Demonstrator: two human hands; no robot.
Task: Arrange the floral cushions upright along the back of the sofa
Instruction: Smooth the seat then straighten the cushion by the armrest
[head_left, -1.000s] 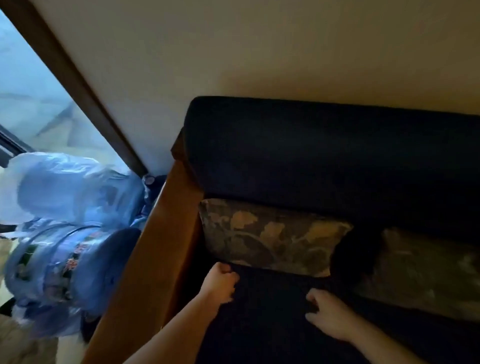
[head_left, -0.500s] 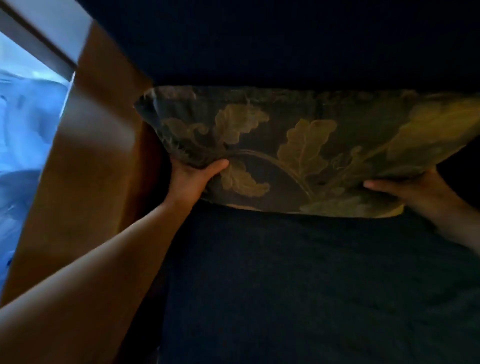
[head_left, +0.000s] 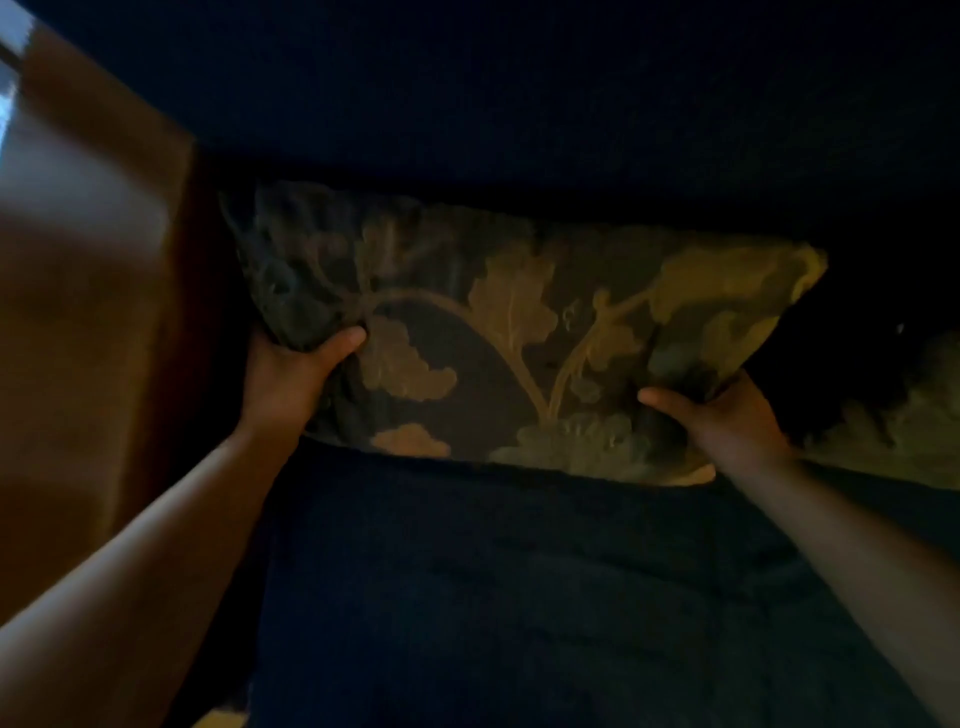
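Gripping the cushion (head_left: 498, 332) at both lower corners, the person holds it against the dark sofa back (head_left: 519, 93). The left hand (head_left: 291, 379) closes on the left corner, thumb lying across the front of the fabric and the fingers hidden behind it. The right hand (head_left: 727, 421) clamps the right corner the same way, thumb pointing inward over the leaf pattern. Both forearms reach up from the bottom of the view.

The cushion stands on its long edge, its lower edge right at the dark seat (head_left: 519, 597); I cannot tell whether it rests there or is lifted just clear. Its left end sits close beside the wooden armrest (head_left: 88, 291), its top edge tucked under the shadow of the sofa back. It tilts a little, the right end lower than the left.

A second cushion (head_left: 904, 431) with the same pattern shows at the far right, just past the right hand, leaning at the back of the seat, mostly in darkness. The room is dim and the whole scene is slightly blurred.
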